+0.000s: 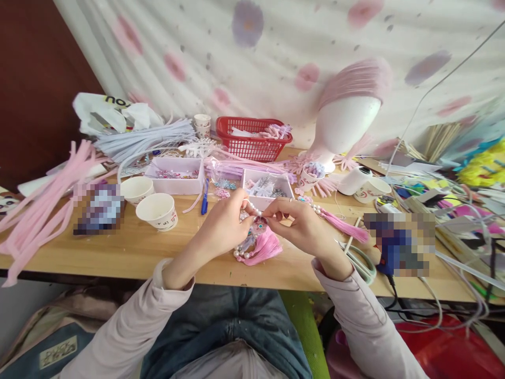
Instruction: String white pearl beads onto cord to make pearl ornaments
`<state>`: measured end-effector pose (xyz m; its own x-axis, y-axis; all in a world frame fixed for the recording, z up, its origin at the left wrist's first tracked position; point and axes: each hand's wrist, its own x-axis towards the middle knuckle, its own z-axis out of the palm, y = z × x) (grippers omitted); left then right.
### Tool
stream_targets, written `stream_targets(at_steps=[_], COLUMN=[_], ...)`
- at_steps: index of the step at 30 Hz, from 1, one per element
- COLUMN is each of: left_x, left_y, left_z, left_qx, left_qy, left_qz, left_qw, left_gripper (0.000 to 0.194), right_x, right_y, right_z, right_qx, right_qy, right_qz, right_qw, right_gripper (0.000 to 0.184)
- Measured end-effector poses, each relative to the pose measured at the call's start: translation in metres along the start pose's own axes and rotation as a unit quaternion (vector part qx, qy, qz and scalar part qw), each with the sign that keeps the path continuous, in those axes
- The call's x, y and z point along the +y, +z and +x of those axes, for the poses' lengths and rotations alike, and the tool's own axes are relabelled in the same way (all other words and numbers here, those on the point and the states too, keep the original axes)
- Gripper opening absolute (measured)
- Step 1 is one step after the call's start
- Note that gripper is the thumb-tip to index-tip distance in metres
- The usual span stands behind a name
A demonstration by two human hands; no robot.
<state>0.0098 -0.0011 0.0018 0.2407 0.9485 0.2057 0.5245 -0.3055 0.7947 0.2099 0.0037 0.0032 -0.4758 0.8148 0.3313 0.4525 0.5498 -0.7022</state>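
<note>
Above the front of the table, my left hand [231, 221] and my right hand [295, 218] meet, thumbs and fingers pinched. Between them is a beaded ornament [259, 225] with white pearls and a small flower with a blue centre. Just below hangs or lies a pink tassel [265, 247] with a pearl string; I cannot tell whether it is joined to the ornament. Another pink tassel [347, 226] lies right of my right hand. Behind my hands stands a white box [268, 202] of small pale pieces. My fingers hide part of the ornament.
Paper cups [158, 213], a blue pen [204, 197] and a white box of beads [175, 184] stand to the left, near pink fuzzy stems [51, 202]. A red basket [252, 145] and a mannequin head [343, 123] are behind. Scissors [363, 266] and cables lie right.
</note>
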Motion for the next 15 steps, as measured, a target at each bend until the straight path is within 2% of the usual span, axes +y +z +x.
stream_targets(at_steps=[5,11,13,15], left_x=[-0.008,-0.021,-0.024,-0.026], left_y=[-0.002,0.0,0.0,0.001], left_z=[0.001,-0.001,-0.004,-0.008], left_qx=[0.02,0.007,0.01,0.017], left_qy=[-0.003,-0.024,-0.032,-0.036], left_qz=[-0.032,-0.101,-0.117,-0.124], left_qw=[0.999,0.995,0.993,0.992], left_gripper=[0.021,0.024,0.027,0.029], right_x=[-0.001,0.001,-0.002,-0.006], right_y=[-0.003,0.0,-0.001,-0.005], right_z=[-0.001,-0.001,-0.009,-0.028], right_qx=[0.001,0.027,0.053,0.103], right_qy=[0.017,0.027,0.037,0.057], right_qz=[0.003,0.011,-0.008,-0.053], right_qw=[1.0,0.999,0.998,0.992], right_gripper=[0.012,0.014,0.014,0.012])
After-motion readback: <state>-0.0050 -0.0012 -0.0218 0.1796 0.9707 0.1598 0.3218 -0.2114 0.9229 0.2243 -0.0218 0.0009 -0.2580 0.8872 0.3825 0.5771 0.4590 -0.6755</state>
